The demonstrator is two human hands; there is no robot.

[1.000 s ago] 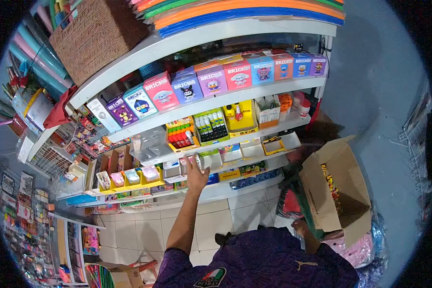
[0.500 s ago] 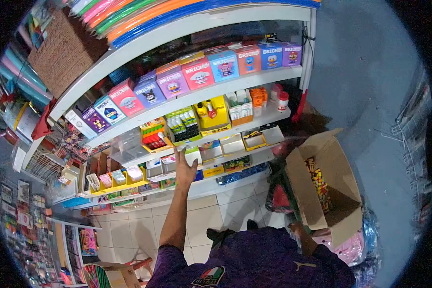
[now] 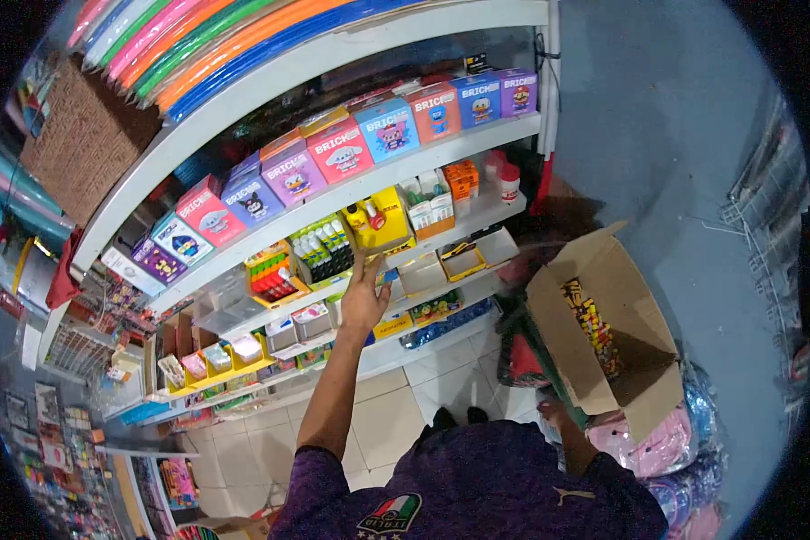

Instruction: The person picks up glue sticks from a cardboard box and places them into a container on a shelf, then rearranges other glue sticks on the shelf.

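Note:
My left hand (image 3: pixel 366 301) is stretched out to the shelf unit, fingers extended and apart. It hovers at the row of small open boxes, in front of a yellow display box (image 3: pixel 382 219) of small bottles. Left of it stand a box of black-and-white markers (image 3: pixel 322 252) and a box with orange and red items (image 3: pixel 274 278). To its right are a white open box (image 3: pixel 423 273) and a yellow-edged one (image 3: pixel 463 262). My right hand (image 3: pixel 553 414) is low by my side, next to a large open cardboard box (image 3: pixel 567 346); its fingers are too indistinct to read.
Small colourful packs (image 3: pixel 590 324) lie inside the cardboard box, with plastic-wrapped pink bags (image 3: pixel 643 441) beneath it. BRICK toy boxes (image 3: pixel 340 157) line an upper shelf. A yellow tray (image 3: pixel 220 364) of small goods stands lower left. Wire hooks (image 3: pixel 738 225) stick out at right.
My left hand has shifted right along the row of small boxes, its fingers still apart. The camera view has turned slightly. My right hand stays near the cardboard box.

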